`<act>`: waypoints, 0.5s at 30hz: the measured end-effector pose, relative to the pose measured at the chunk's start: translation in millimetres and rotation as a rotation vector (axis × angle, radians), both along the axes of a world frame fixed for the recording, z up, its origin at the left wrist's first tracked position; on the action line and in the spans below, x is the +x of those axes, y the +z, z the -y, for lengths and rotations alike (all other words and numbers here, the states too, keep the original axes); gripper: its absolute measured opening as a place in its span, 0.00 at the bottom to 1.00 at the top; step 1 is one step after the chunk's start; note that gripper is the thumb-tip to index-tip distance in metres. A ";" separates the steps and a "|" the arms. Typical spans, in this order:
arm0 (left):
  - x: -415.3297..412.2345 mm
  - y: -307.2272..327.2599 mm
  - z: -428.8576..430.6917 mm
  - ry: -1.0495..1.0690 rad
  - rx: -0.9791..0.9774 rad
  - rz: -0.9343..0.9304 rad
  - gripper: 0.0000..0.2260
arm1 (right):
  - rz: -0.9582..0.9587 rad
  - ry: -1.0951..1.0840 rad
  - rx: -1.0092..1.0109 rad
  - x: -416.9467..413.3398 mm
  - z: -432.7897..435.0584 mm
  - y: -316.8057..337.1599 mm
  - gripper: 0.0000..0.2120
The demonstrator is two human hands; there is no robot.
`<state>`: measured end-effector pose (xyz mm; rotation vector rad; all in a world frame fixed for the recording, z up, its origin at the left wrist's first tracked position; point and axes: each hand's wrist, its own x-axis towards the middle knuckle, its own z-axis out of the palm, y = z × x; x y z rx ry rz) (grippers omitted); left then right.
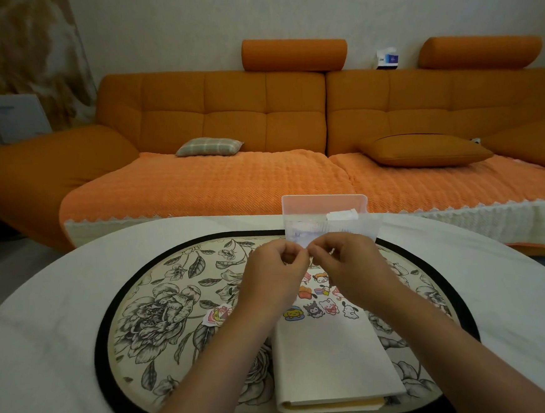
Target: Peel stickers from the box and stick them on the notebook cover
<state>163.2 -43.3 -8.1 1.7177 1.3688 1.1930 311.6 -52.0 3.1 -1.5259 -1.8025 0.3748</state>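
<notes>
A cream notebook (332,361) lies closed on the floral mat, with several cartoon stickers (318,308) stuck on the far part of its cover. Beyond it stands an open translucent sticker box (346,207) with a pinkish lid. My left hand (275,277) and my right hand (351,271) meet fingertip to fingertip above the notebook's far end, just in front of the box. Together they pinch a small sticker (299,236) with a pale purple print. One loose pink sticker (216,315) lies on the mat left of my left forearm.
The oval floral mat (149,317) with a black rim sits on a white tablecloth (45,322). Behind the table runs an orange sofa (212,119) with a plaid pillow (209,146) and an orange cushion (423,150).
</notes>
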 end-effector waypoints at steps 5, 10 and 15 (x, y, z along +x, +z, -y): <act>-0.1 -2.3 -1.9 -0.035 -0.006 0.003 0.08 | -0.118 -0.003 -0.051 -2.4 -0.6 -1.6 0.08; -1.6 -1.0 -3.6 -0.098 -0.014 0.021 0.10 | -0.311 0.021 -0.119 -3.8 3.6 3.0 0.09; -4.9 1.3 -6.0 -0.161 -0.033 0.058 0.10 | -0.507 0.075 -0.241 -4.1 3.8 6.7 0.09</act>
